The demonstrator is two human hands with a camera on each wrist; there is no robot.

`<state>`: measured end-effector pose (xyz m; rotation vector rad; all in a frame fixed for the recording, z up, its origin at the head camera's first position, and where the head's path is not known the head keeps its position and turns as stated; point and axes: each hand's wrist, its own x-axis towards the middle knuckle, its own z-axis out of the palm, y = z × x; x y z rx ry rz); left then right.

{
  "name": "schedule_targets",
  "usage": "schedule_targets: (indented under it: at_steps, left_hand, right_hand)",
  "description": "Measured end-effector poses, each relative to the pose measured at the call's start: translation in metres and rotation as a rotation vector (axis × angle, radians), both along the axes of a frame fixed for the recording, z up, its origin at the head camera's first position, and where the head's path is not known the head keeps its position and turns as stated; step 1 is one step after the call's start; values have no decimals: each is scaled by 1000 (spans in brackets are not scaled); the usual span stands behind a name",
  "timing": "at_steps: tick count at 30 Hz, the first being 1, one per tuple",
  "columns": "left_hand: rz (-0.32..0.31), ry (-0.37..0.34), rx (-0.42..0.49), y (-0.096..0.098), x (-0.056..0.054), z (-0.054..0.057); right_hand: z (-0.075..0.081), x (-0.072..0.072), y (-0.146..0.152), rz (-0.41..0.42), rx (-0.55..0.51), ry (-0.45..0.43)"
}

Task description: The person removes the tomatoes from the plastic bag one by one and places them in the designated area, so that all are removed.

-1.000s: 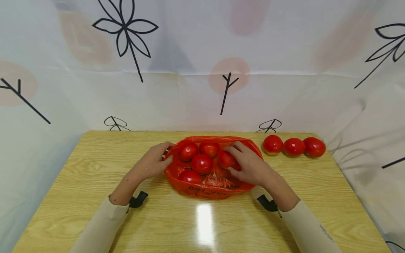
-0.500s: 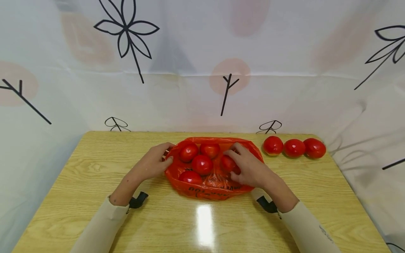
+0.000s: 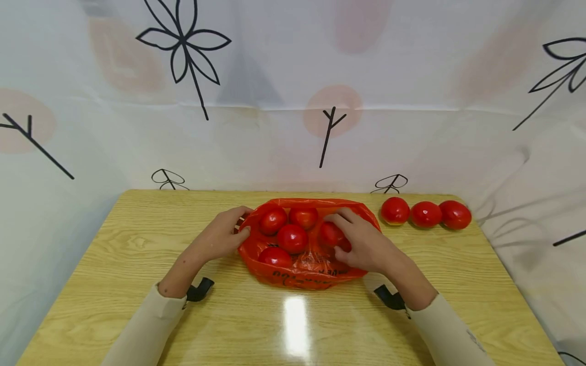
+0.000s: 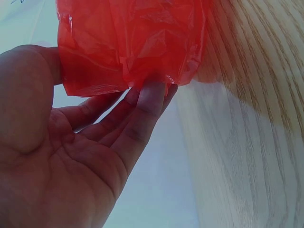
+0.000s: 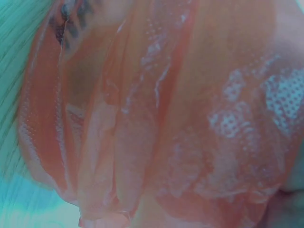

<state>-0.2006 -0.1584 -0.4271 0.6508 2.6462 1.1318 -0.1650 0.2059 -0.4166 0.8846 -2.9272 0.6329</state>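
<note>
In the head view a red plastic bag (image 3: 293, 282) lies with its mouth spread wide at the middle of the table, dark lettering on its near side. Several glossy red tomatoes (image 3: 292, 238) rest inside it. My left hand (image 3: 224, 235) holds the bag's left rim, thumb on the inner side and fingers outside, as the left wrist view also shows with the bag (image 4: 137, 42). Inside the right part of the bag, my right hand (image 3: 361, 241) grips another tomato (image 3: 330, 234), partly hidden by its fingers. Bag film (image 5: 142, 118) covers most of the right wrist view.
Three more tomatoes (image 3: 426, 214) sit in a row at the back right of the wooden table (image 3: 247, 325). A pale patterned cloth (image 3: 274, 147) hangs behind the table and along both sides.
My right hand shifts slightly at the tomato in the bag's right part. The left hand, the bag and the other tomatoes stay where they were.
</note>
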Motion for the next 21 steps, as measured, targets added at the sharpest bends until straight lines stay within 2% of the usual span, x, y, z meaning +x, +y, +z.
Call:
schedule_targets:
  at_steps: [11,21]
  left_hand:
    - [-3,-8,5,1,1,1]
    - [-3,-2,0,0,-1,0]
  right_hand:
    - [4,9,7,-25,-54,34]
    - [11,21,18,-22,-154,59]
